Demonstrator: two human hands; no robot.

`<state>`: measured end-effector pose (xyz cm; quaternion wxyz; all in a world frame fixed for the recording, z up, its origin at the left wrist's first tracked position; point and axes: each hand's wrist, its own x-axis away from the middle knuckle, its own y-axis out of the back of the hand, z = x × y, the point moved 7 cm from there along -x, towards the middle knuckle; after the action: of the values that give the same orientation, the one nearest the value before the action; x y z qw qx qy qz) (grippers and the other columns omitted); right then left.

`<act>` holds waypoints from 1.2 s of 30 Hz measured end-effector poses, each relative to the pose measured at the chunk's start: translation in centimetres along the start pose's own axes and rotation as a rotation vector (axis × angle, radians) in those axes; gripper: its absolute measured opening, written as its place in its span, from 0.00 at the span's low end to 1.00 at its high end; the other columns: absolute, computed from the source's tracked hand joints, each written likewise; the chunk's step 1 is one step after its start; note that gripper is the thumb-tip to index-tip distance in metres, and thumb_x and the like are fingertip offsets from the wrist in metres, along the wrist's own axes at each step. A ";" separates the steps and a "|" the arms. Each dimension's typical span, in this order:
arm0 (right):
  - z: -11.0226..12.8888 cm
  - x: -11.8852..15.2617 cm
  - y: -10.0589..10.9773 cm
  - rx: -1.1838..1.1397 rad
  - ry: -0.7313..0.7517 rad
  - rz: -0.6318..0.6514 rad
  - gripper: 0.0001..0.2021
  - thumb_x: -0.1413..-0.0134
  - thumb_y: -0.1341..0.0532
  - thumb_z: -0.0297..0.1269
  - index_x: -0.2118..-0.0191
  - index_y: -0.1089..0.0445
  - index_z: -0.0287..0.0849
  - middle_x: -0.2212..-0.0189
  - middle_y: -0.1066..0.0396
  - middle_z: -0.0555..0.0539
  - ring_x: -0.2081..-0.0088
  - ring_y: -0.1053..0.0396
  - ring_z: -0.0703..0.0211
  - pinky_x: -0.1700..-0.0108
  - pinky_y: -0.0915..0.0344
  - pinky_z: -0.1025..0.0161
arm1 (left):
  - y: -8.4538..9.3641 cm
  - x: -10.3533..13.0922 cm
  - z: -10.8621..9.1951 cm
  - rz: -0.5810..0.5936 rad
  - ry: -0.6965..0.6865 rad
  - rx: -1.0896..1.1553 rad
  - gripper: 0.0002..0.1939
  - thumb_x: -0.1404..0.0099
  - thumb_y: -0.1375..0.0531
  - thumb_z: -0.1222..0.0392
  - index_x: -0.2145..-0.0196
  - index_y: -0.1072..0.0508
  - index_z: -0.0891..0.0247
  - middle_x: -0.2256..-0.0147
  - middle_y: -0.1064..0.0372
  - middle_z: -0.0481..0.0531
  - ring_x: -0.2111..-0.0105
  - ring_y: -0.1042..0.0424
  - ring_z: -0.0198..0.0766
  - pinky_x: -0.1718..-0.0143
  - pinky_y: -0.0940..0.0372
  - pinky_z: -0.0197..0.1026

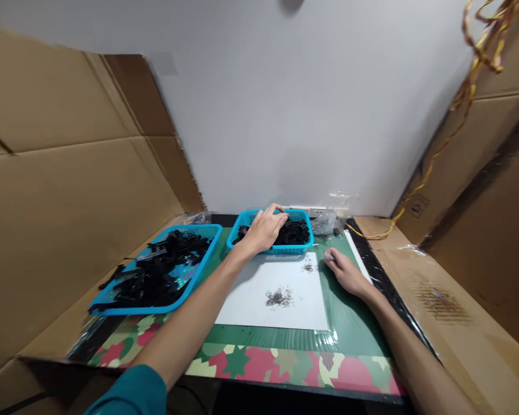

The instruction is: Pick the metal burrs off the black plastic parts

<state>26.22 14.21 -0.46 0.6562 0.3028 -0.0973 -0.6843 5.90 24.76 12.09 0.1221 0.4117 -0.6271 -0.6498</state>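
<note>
My left hand (266, 229) is over the small blue basket (270, 249) at the back, palm down, with its fingers bent and apart. Black pieces (294, 233) fill that basket, and I make out nothing held in the hand. To the right of the white sheet, my right hand (345, 271) is closed, pinching a small clear, whitish piece of plastic (328, 255). A pile of tiny metal parts (279, 297) lies on the white sheet (242, 308). A smaller cluster of the same parts (308, 266) sits near the sheet's upper right corner.
A larger blue basket (203, 265) of black pieces stands on the left. Clear plastic bags (327, 223) lie behind, by a power strip (316, 212). Cardboard walls (69, 196) rise on both sides. Twisted yellow wire (452, 138) hangs at the right. The green mat (354, 328) covers the table.
</note>
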 end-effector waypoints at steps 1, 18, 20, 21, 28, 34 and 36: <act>-0.1 0.1 0.0 -0.011 -0.007 0.001 0.15 0.31 0.51 0.51 0.66 0.43 0.47 0.70 0.35 0.50 0.67 0.37 0.54 0.64 0.39 0.59 | 0.6 0.7 0.8 0.003 0.028 -0.020 0.24 0.18 0.57 0.53 0.47 0.22 0.58 0.42 0.32 0.55 0.49 0.28 0.46 0.42 0.38 0.50; -1.2 0.4 -0.3 -0.035 -0.075 -0.085 0.15 0.36 0.45 0.53 0.65 0.37 0.46 0.71 0.34 0.50 0.70 0.38 0.55 0.64 0.41 0.59 | 5.3 13.4 20.6 0.316 0.352 -0.223 0.12 0.40 0.35 0.57 0.57 0.23 0.59 0.54 0.23 0.57 0.52 0.26 0.49 0.50 0.36 0.44; -1.2 0.4 -0.2 -0.093 -0.082 -0.075 0.16 0.37 0.43 0.54 0.66 0.36 0.45 0.72 0.36 0.50 0.70 0.39 0.56 0.65 0.42 0.59 | 5.0 13.1 20.7 0.312 0.341 -0.217 0.11 0.39 0.35 0.56 0.59 0.25 0.60 0.56 0.23 0.57 0.54 0.26 0.49 0.51 0.36 0.44; -1.3 0.3 -0.1 -0.135 -0.086 -0.074 0.17 0.37 0.42 0.55 0.66 0.36 0.45 0.72 0.37 0.51 0.70 0.40 0.56 0.65 0.42 0.60 | 5.1 13.0 20.7 0.309 0.335 -0.212 0.10 0.39 0.35 0.55 0.60 0.26 0.60 0.57 0.24 0.57 0.55 0.26 0.49 0.52 0.36 0.44; -0.1 0.0 0.2 -0.316 -0.092 -0.071 0.23 0.39 0.41 0.63 0.68 0.39 0.46 0.72 0.41 0.52 0.69 0.43 0.59 0.65 0.42 0.62 | 8.9 12.6 20.0 0.148 0.338 -0.218 0.09 0.32 0.42 0.56 0.57 0.29 0.61 0.52 0.28 0.61 0.50 0.31 0.52 0.47 0.37 0.49; 2.1 0.2 -0.1 -0.395 -0.056 -0.022 0.20 0.36 0.42 0.59 0.67 0.39 0.46 0.73 0.41 0.53 0.71 0.44 0.59 0.68 0.43 0.62 | 14.5 13.3 18.4 -0.376 0.556 -0.185 0.10 0.28 0.40 0.57 0.52 0.33 0.61 0.66 0.31 0.47 0.68 0.33 0.37 0.65 0.40 0.37; 2.1 0.3 -0.1 -0.203 -0.025 -0.006 0.17 0.34 0.43 0.53 0.67 0.39 0.46 0.73 0.39 0.51 0.71 0.41 0.58 0.68 0.43 0.62 | 15.1 12.9 17.3 -0.514 0.535 -0.025 0.10 0.29 0.39 0.62 0.53 0.34 0.63 0.72 0.33 0.42 0.74 0.37 0.31 0.69 0.41 0.34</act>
<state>24.98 13.34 1.10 0.6803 0.2266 -0.0348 -0.6962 -19.53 25.59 18.76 0.1196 0.7095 -0.4412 -0.5364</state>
